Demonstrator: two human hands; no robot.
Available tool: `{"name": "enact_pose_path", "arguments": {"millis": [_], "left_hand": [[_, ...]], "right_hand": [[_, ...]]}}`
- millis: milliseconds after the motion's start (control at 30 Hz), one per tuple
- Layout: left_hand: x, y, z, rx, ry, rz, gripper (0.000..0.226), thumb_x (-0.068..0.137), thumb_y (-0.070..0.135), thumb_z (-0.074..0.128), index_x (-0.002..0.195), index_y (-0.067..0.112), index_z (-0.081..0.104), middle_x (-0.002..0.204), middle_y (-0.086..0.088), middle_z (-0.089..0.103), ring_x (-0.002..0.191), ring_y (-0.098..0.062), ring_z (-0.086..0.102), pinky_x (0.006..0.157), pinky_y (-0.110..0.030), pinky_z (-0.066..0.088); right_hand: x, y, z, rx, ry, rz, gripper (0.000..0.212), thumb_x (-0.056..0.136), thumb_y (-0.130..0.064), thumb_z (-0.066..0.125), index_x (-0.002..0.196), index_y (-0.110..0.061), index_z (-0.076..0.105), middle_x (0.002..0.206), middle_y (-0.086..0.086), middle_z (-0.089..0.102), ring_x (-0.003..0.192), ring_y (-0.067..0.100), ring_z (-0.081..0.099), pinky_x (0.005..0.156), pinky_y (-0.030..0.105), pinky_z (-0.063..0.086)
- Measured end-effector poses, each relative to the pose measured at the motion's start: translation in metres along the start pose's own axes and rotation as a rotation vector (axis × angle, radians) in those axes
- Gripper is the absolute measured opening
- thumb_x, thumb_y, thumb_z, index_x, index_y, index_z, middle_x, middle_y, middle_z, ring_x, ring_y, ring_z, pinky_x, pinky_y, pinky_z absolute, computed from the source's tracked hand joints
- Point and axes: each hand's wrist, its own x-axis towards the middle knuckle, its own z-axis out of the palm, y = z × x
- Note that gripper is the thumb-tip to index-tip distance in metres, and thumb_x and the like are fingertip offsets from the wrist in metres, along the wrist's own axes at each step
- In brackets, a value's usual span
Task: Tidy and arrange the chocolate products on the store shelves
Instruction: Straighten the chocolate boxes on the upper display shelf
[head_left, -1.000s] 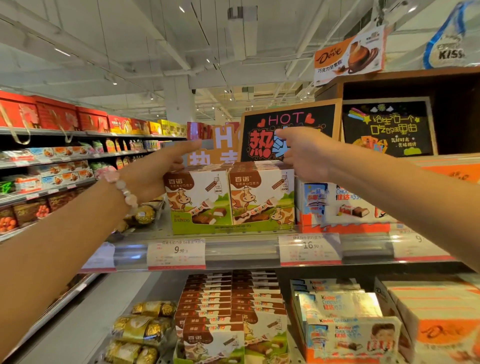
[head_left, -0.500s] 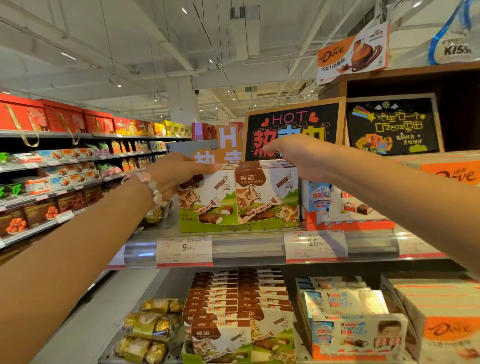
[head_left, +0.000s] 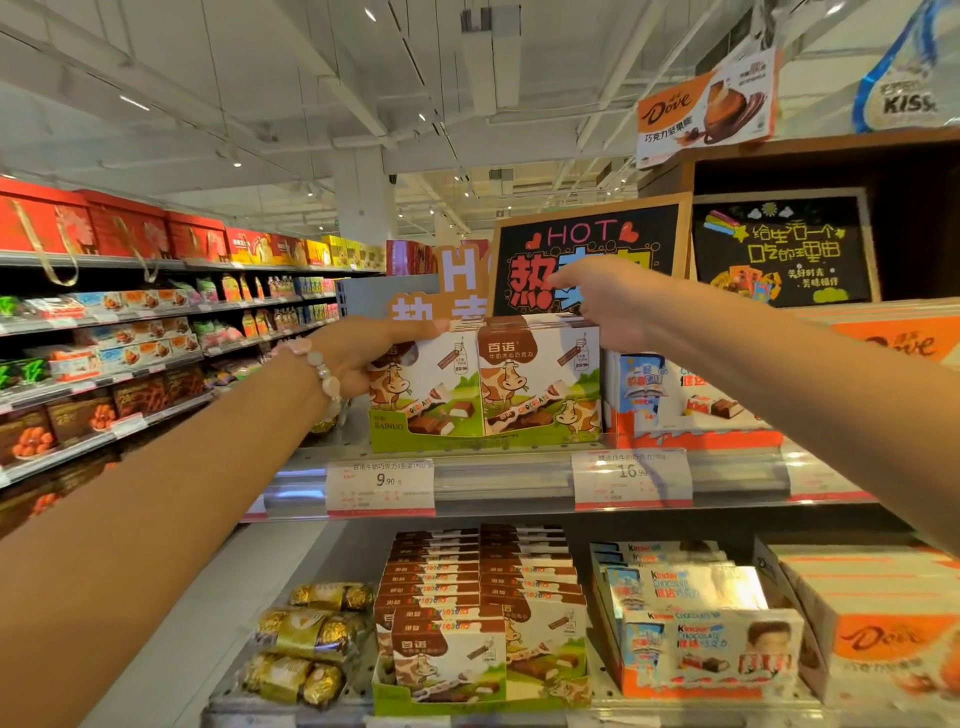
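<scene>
Upper shelf (head_left: 498, 475): metal, clear price rail along its front edge; landmark for all entries below.
Lower shelf (head_left: 363, 696): directly under upper shelf; carries more cow-print boxes, Kinder boxes, gold-wrapped chocolates.
HOT sign (head_left: 587, 260): black board, stands behind the tray on upper shelf.
Cow-print chocolate tray (head_left: 483, 384): green display tray on upper shelf, left of centre, above the 9.90 tag; two rows of boxes upright.
Kinder tray (head_left: 691, 405): on upper shelf, just right of the cow-print tray.
Left hand (head_left: 363, 358): grasping the top left corner of the front-left box, thumb over the front face; beaded bracelet at wrist.
Right hand (head_left: 608, 301): fingers curled down onto the tray's top right rear boxes; whether it pinches one, cannot tell.
9.90 price tag (head_left: 382, 483): in the rail on the upper shelf.
</scene>
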Motion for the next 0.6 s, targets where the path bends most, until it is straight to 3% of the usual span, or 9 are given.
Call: {"name": "enact_pose_path", "arguments": {"millis": [100,167,233,300,367,433,500,533,600], "left_hand": [[0.001,0.0,-0.001,-0.012,-0.004,0.009,0.005,0.086,0.017,0.062,0.086,0.012,0.062,0.061,-0.003,0.07,0.051,-0.011,0.067,0.045,-0.025,0.055],[-0.001,0.0,-0.002,-0.026,-0.03,0.023,0.008,0.085,0.016,0.062,0.091,0.01,0.064,0.068,-0.004,0.072,0.056,-0.013,0.068,0.048,-0.025,0.056],[-0.001,0.0,-0.005,-0.067,-0.053,0.035,0.016,0.085,0.016,0.062,0.099,0.009,0.064,0.075,-0.006,0.073,0.058,-0.014,0.069,0.047,-0.024,0.055],[-0.002,0.001,-0.007,-0.138,-0.073,0.05,0.014,0.089,0.019,0.058,0.1,0.012,0.064,0.078,-0.008,0.073,0.059,-0.016,0.069,0.05,-0.027,0.057],[0.001,0.002,-0.011,-0.204,-0.078,0.045,0.01,0.091,0.022,0.055,0.096,0.016,0.062,0.082,-0.011,0.073,0.065,-0.022,0.07,0.06,-0.035,0.059],[0.004,0.0,-0.013,-0.205,-0.055,0.035,0.011,0.092,0.021,0.053,0.098,0.014,0.06,0.086,-0.012,0.073,0.073,-0.025,0.07,0.069,-0.039,0.056],[0.008,-0.002,-0.014,-0.153,-0.026,0.018,0.019,0.091,0.018,0.055,0.108,0.011,0.059,0.099,-0.013,0.071,0.086,-0.027,0.068,0.079,-0.039,0.054],[0.009,-0.002,-0.014,-0.12,-0.019,0.005,0.022,0.091,0.016,0.055,0.111,0.01,0.059,0.102,-0.013,0.07,0.09,-0.027,0.067,0.081,-0.039,0.053],[0.011,-0.002,-0.015,-0.067,-0.022,-0.003,0.016,0.091,0.014,0.054,0.105,0.01,0.06,0.092,-0.01,0.072,0.079,-0.023,0.069,0.076,-0.038,0.054]], "right_hand": [[0.002,0.001,0.001,0.011,0.002,-0.009,0.053,0.1,-0.019,0.042,0.149,-0.018,0.022,0.155,0.014,0.018,0.082,0.014,0.046,0.041,0.019,0.047],[0.002,0.001,0.001,-0.002,0.001,-0.005,0.053,0.1,-0.018,0.042,0.149,-0.017,0.021,0.155,0.015,0.02,0.106,0.023,0.051,0.056,0.019,0.049],[0.006,0.003,-0.002,-0.037,-0.021,-0.009,0.053,0.1,-0.017,0.04,0.149,-0.016,0.021,0.155,0.014,0.019,0.129,0.025,0.039,0.066,0.018,0.046],[0.012,0.003,-0.006,-0.055,-0.046,0.005,0.055,0.099,-0.019,0.039,0.15,-0.016,0.018,0.157,0.013,0.011,0.139,0.026,0.024,0.088,0.025,0.044],[0.017,0.002,-0.01,-0.045,-0.063,0.008,0.057,0.099,-0.02,0.04,0.15,-0.014,0.014,0.158,0.015,0.005,0.145,0.029,0.011,0.112,0.039,0.023],[0.016,0.002,-0.011,-0.04,-0.052,-0.008,0.055,0.1,-0.019,0.039,0.15,-0.012,0.015,0.157,0.015,0.01,0.143,0.029,0.017,0.111,0.037,0.028],[0.016,0.004,-0.01,-0.091,-0.013,-0.045,0.053,0.101,-0.018,0.037,0.15,-0.013,0.017,0.155,0.01,0.02,0.128,0.019,0.041,0.085,0.022,0.047],[0.016,0.006,-0.01,-0.148,0.006,-0.063,0.053,0.101,-0.019,0.037,0.15,-0.014,0.018,0.154,0.008,0.024,0.123,0.016,0.045,0.08,0.019,0.047],[0.018,0.009,-0.011,-0.32,0.022,-0.12,0.051,0.101,-0.024,0.037,0.149,-0.012,0.023,0.153,0.007,0.028,0.131,0.021,0.039,0.089,0.023,0.038]]}}
